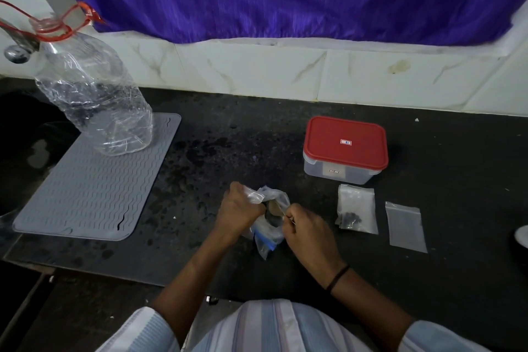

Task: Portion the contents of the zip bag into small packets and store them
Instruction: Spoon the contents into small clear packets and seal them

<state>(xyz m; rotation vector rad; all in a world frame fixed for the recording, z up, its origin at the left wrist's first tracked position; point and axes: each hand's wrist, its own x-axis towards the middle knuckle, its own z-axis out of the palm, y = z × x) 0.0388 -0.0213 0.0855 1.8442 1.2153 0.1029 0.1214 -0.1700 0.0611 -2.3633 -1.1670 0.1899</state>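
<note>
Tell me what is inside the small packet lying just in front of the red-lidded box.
The small packet holds a little heap of dark pieces gathered at its lower end; its upper part looks empty. What the pieces are cannot be told. The red-lidded box is closed.

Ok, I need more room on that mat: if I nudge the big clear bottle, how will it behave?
The clear plastic bottle looks empty and crumpled, so it is probably very light and likely slides or tips at a small push. It already leans on the grey ridged mat. Its dented walls would likely buckle under a squeeze.
</note>
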